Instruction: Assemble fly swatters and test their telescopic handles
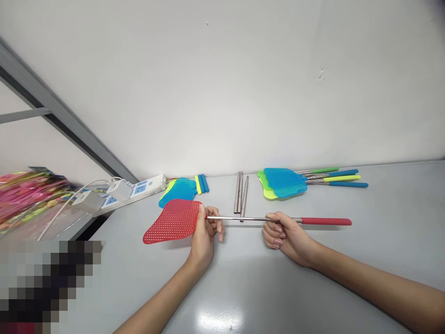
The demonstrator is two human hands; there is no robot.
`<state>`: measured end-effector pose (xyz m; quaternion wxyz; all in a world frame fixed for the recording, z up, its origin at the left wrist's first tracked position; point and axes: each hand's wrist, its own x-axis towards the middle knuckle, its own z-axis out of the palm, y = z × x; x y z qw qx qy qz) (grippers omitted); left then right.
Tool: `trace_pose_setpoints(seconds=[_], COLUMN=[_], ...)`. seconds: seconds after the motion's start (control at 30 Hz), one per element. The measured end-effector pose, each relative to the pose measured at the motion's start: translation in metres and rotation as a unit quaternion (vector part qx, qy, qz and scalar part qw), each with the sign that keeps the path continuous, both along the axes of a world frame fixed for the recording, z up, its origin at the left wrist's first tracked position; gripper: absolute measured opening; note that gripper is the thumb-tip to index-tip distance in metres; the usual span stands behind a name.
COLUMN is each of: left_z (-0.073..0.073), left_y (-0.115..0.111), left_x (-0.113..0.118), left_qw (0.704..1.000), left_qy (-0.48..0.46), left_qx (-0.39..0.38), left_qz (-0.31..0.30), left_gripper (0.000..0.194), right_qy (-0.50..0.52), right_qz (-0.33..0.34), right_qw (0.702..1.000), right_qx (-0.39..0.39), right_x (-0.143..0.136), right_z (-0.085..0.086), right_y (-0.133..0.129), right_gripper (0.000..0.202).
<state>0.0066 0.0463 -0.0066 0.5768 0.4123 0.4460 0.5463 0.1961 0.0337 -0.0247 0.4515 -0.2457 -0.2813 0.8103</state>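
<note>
A red fly swatter (175, 221) is held level above the grey table, its mesh head to the left and its red handle to the right. My left hand (205, 229) pinches it where the head meets the thin metal rod. Fingers of my right hand (283, 232) are closed round the rod, just left of the red handle. Behind the rod, several loose metal tubes (238, 192) lie on the table. Farther right is a pile of blue and green-yellow swatters (285, 182) with blue, green and yellow handles.
Loose blue and yellow swatter heads (182, 190) lie at the back left beside short blue and yellow grips (201, 183). A white power strip (149, 185) with plugs and cables runs along the left edge. Pink packaged items (28, 199) are beyond it. A wall borders the table (264, 297).
</note>
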Motion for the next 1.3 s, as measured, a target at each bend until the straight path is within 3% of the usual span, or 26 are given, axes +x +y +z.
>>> trace_pose_setpoints(seconds=[0.13,0.33,0.73,1.07,1.3], left_z=[0.0,0.002,-0.002,-0.008,-0.005], left_y=[-0.001,-0.003,-0.008,-0.015,-0.02], left_x=[0.001,0.003,0.005,0.009,0.019], left_qw=[1.0,0.999,0.992,0.971,0.963], left_qy=[0.009,-0.022,-0.024,0.111,0.108], left_qx=[-0.012,-0.009,0.004,0.017,-0.004], left_qz=[0.026,-0.044,-0.123,-0.21,-0.247], left_gripper=[0.038,0.04,0.043,0.04,0.044], right_qy=[-0.024,-0.043,-0.041,-0.099,-0.145], right_qz=[0.003,0.019,0.03,0.077,0.086], right_qw=[0.999,0.997,0.996,0.984,0.975], right_qx=[0.04,0.06,0.071,0.127,0.145], right_x=[-0.002,-0.002,0.0,-0.002,-0.004], right_z=[0.0,-0.001,-0.003,0.004,0.005], right_y=[-0.002,-0.002,-0.002,-0.007,-0.006], right_gripper=[0.038,0.04,0.042,0.04,0.046])
